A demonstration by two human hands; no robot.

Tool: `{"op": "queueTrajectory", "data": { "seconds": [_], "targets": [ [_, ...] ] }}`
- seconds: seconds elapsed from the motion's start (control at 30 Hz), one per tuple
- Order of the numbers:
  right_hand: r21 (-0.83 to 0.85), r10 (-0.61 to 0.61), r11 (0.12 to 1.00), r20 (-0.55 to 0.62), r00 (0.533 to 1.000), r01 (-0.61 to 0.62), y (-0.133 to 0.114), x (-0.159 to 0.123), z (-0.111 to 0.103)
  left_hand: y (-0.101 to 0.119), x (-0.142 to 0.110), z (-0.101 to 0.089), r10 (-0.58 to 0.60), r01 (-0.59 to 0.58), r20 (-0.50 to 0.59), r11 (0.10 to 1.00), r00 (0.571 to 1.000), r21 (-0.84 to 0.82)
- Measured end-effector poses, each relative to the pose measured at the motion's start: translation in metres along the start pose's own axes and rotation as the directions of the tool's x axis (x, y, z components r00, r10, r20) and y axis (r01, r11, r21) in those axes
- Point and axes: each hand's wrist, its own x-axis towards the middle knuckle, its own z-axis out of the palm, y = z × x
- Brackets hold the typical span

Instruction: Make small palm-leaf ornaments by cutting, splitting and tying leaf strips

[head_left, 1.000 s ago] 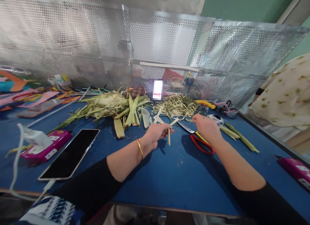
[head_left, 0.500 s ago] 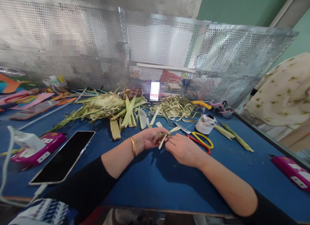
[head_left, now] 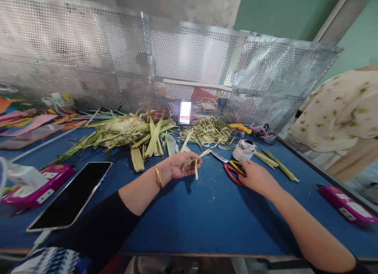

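Right hand [head_left: 256,177] moved from husk strips [head_left: 196,171] to scissors [head_left: 226,161]; whether its fingers clamped, we couldn't tell. Left hand [head_left: 180,166] had fingers closed on strips above surface [head_left: 206,223]: light, pliable, we judged; best held where crossed.

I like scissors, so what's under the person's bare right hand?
The red-and-yellow-handled metal scissors reach partly under the bare right hand. Their blades and parts of both loops show. The hand covers the rest, so anything else beneath can't be seen.
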Motion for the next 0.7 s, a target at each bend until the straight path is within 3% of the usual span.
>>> {"op": "queueTrajectory", "data": {
  "seconds": [0.13,0.23,0.3,0.37,0.53,0.6,0.7],
  "targets": [
    [0.103,0.007,0.994,0.157,0.988,-0.023,0.009,0.000,-0.005,0.001,-0.001,0.000,-0.012,0.012,0.013,1.000,1.000,-0.010],
    [0.317,0.055,0.936,0.303,0.951,-0.155,0.007,-0.009,-0.018,0.001,-0.001,0.000,-0.014,0.014,0.011,1.000,1.000,-0.005],
    [0.538,0.079,0.783,0.411,0.908,-0.312,0.009,-0.020,-0.025,0.001,-0.002,0.001,-0.014,0.014,0.007,1.000,1.000,-0.004],
    [0.710,0.069,0.546,0.491,0.868,-0.445,0.012,-0.034,-0.031,0.001,-0.002,0.002,-0.008,0.008,-0.006,1.000,1.000,-0.003],
    [0.864,-0.026,0.094,0.499,0.866,-0.495,0.011,-0.062,-0.039,-0.002,0.000,0.002,0.025,-0.024,-0.049,1.000,0.998,0.013],
    [0.878,-0.085,-0.004,0.477,0.875,-0.479,0.006,-0.063,-0.042,-0.003,0.000,0.002,0.031,-0.031,-0.051,0.999,0.998,0.014],
    [0.875,-0.100,-0.030,0.478,0.873,-0.482,-0.005,-0.056,-0.042,-0.005,0.001,0.003,0.040,-0.039,-0.048,0.999,0.998,0.020]
  ]
}}
